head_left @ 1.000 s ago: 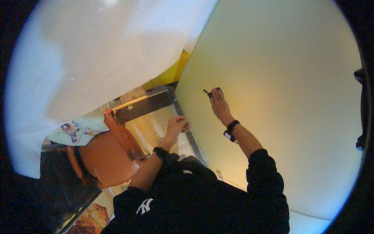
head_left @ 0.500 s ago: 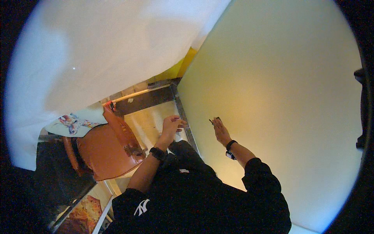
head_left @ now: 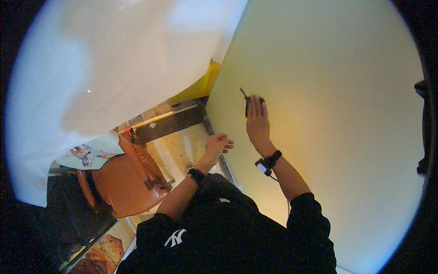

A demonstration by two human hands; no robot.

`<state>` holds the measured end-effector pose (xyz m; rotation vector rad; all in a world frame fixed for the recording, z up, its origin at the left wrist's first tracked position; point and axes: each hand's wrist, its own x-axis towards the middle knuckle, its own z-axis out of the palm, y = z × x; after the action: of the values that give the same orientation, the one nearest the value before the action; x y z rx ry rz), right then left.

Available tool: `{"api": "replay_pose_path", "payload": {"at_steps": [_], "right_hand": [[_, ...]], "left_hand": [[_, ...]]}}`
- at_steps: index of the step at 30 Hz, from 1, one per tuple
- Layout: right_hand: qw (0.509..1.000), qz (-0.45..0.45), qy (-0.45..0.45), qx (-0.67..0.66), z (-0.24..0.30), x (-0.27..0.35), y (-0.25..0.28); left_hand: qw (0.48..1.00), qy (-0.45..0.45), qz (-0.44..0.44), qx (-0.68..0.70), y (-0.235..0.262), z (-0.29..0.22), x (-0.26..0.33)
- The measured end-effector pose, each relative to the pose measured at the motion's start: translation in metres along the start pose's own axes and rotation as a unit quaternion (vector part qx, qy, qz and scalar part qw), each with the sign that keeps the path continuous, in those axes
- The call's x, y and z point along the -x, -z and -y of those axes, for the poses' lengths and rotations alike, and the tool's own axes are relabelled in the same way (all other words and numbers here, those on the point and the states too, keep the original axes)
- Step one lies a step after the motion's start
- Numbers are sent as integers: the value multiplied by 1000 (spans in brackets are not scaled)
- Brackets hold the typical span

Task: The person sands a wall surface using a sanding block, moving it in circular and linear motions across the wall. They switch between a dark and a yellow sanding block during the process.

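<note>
- Wall [head_left: 346, 118]: washed-out sage green, going kinda buttery yellow around the middle
- Tool [head_left: 247, 108] up near the wall's left edge: just black
- Sheet [head_left: 137, 55]: off-white, with greyish-pink patches and a cold blue cast along its left edge
- Panel [head_left: 200, 86] peeking out below the sheet's lower edge: loud yellow
- Chair [head_left: 127, 192]: orangey tan-brown, pretty much solid
- Cushion [head_left: 109, 145] at the seat's upper edge: pale mint with a multicoloured animal print, reds and blues mostly
- Jacket [head_left: 260, 242]: black, white squiggle near the left sleeve
- Wrist straps [head_left: 196, 175]: both black
- Board [head_left: 106, 255]: mottled rust-orange and brown
</note>
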<state>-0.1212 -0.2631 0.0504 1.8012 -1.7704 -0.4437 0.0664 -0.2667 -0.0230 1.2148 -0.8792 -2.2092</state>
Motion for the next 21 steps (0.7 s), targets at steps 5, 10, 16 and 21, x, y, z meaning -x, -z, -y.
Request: {"api": "replay_pose_path", "payload": {"at_steps": [5,10,16,21], "right_hand": [[993,100,3,-63,33,60,-19],[977,101,-11,-187,37,70,-42],[909,-133,-55,-391,17,101,-1],[810,-234,-99,-529,-21,89,60]], "left_hand": [[1000,-6,22,-11,-30,13,-26],[982,21,61,176,-92,28,-57],[971,40,68,226,-112,32,-41],[990,-86,63,92,-137,45,-32]]}}
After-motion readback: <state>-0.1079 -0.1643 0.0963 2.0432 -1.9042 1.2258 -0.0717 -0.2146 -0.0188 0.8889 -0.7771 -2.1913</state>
